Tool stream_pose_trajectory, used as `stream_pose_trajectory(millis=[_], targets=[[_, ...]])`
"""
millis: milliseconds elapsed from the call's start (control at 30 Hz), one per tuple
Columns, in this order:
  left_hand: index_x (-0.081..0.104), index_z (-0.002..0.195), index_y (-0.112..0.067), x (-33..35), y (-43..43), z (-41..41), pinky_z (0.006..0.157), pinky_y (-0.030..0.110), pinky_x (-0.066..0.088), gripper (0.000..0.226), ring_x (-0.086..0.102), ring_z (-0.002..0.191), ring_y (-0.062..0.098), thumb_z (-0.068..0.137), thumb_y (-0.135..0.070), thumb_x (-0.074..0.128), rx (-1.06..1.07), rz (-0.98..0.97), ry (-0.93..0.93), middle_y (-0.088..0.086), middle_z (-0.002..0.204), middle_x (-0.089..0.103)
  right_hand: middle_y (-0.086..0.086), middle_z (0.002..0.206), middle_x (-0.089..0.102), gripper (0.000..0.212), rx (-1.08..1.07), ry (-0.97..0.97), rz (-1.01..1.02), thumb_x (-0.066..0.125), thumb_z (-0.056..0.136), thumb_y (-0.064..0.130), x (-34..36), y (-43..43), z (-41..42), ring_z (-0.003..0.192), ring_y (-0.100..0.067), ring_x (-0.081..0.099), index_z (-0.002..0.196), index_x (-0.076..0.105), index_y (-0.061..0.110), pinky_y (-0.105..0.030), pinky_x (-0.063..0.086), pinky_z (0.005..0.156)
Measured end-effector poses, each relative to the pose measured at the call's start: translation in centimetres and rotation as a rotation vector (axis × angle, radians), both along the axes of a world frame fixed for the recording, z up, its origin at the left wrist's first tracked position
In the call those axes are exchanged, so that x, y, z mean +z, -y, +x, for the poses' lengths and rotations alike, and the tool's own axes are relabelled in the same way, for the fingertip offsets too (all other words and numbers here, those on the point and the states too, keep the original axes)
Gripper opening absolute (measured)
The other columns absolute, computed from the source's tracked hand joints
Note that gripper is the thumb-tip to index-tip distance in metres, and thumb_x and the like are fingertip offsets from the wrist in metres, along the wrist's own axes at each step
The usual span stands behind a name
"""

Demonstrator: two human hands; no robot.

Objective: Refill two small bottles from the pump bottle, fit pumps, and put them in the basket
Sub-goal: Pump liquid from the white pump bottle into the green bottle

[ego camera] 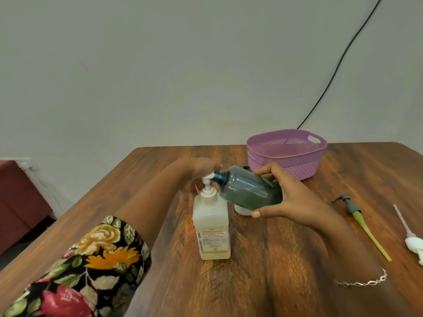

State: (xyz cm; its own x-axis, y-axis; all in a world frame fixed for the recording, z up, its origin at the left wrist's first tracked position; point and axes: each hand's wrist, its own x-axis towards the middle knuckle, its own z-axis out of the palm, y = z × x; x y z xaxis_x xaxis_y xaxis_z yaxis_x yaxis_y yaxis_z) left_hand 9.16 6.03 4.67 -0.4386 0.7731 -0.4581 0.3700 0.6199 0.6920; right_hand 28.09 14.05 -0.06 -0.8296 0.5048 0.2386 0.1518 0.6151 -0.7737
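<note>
1. Standing upright near the middle of the wooden surface was the pump bottle, pale and translucent, with a little yellowish liquid at its bottom and a printed label facing me.
2. The left grip lay over the white pump head from behind; it was blurred, so I could not tell whether the fingers curled round the head or only pressed on it; a floral sleeve covered that arm.
3. The right grip was wrapped round the base end of the small bottle, thumb underneath and fingers over the top; this dark teal bottle was held in the air, tipped almost on its side, its uncapped neck right at the pump's nozzle.
4. Something small and white stood on the surface just behind the small bottle, mostly hidden; what it was I could not tell.
5. The purple basket sat further back on the surface, to the right.
6. Two loose pumps lay well to the right; the dark pump had a yellow tube, and the white pump lay near the edge of view.
7. A thin bracelet circled the right wrist; a black cable ran down the wall behind the basket.
</note>
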Motion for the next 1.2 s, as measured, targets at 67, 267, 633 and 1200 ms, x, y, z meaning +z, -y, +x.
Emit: stream_pose_trajectory(millis=[67, 267, 633, 1200], targets=[[0.056, 0.096, -0.009, -0.2, -0.1, -0.1, 0.093, 0.044, 0.044, 0.026, 0.054, 0.099, 0.033, 0.090, -0.033, 0.047, -0.022, 0.016, 0.017, 0.022, 0.110, 0.053, 0.014, 0.113, 0.049, 0.066, -0.002, 0.009, 0.011, 0.085, 0.060, 0.025, 0.1, -0.1, 0.0, 0.102, -0.001, 0.050, 0.108, 0.042, 0.038, -0.016, 0.044, 0.075], [0.054, 0.097, -0.004, -2.0, -0.9, 0.4, 0.058, 0.018, 0.040, 0.022, 0.042, 0.061, 0.010, 0.099, -0.011, 0.033, -0.065, 0.020, -0.352, 0.003, 0.072, 0.044, 0.012, 0.114, 0.050, 0.069, -0.004, 0.056, 0.025, 0.087, 0.058, 0.025, -1.0, -0.2, 0.0, 0.105, -0.002, 0.050, 0.112, 0.044, 0.031, -0.023, 0.046, 0.084], [0.058, 0.096, -0.018, -0.8, 0.0, -0.2, 0.095, 0.067, 0.037, 0.028, 0.049, 0.113, 0.049, 0.079, -0.040, 0.050, -0.025, 0.038, 0.025, 0.025, 0.122, 0.052, 0.017, 0.113, 0.051, 0.066, -0.015, -0.040, -0.013, 0.085, 0.061, 0.023, -0.2, 0.1, 0.2, 0.103, 0.001, 0.051, 0.113, 0.046, 0.035, -0.015, 0.046, 0.079], [0.027, 0.142, -0.007, -0.4, -0.7, -0.9, 0.108, 0.060, 0.024, 0.088, 0.039, 0.127, 0.044, 0.083, -0.073, 0.029, 0.106, 0.022, 0.180, 0.025, 0.137, 0.043, 0.020, 0.111, 0.051, 0.064, -0.006, -0.058, -0.008, 0.084, 0.062, 0.022, -0.2, 0.3, 0.4, 0.099, 0.011, 0.050, 0.109, 0.046, 0.039, -0.004, 0.044, 0.074]])
